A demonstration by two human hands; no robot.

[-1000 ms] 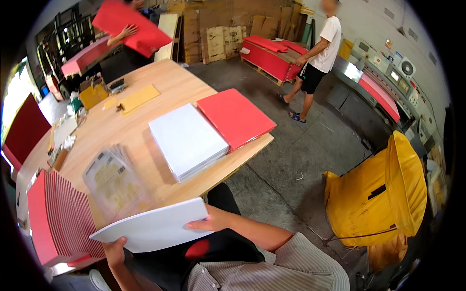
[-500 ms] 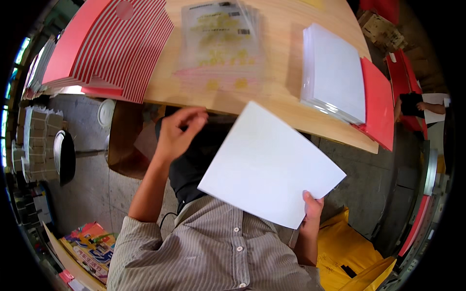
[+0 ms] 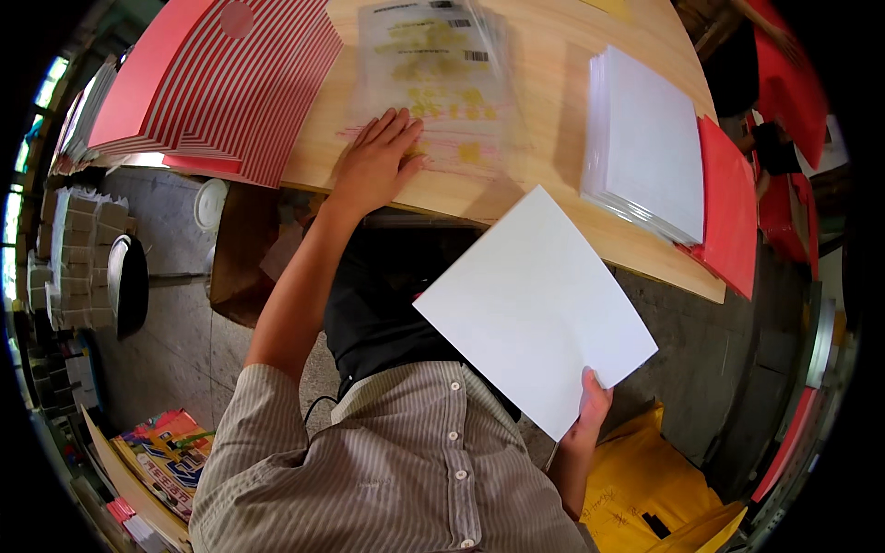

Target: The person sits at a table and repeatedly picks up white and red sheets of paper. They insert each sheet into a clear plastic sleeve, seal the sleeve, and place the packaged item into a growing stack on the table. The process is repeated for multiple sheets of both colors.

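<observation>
My right hand point(image 3: 590, 405) grips the lower right corner of a flat white board point(image 3: 539, 313), thumb on top, tilted over my lap in front of the table edge. Palm down and fingers stretched, my left hand point(image 3: 376, 161) rests at the near left edge of a pile of clear plastic bags point(image 3: 438, 83). Yellow and pink print and small barcodes show on these bags. Whether the left fingertips touch the top bag or the table beside it, I cannot tell.
Red-and-white board stacks point(image 3: 240, 92) fill the table's left side. On its right stand white boards in clear wrap point(image 3: 650, 147), beside a red board point(image 3: 726, 203). A yellow bag point(image 3: 645, 488) lies low right; an open carton point(image 3: 241, 258) is under the table. Another person's arm point(image 3: 770, 32) shows far right.
My left hand has moved forward from the table edge onto the tabletop by the plastic bags, its fingers straightening. The white board has turned slightly in my right hand. A person came closer at far right.
</observation>
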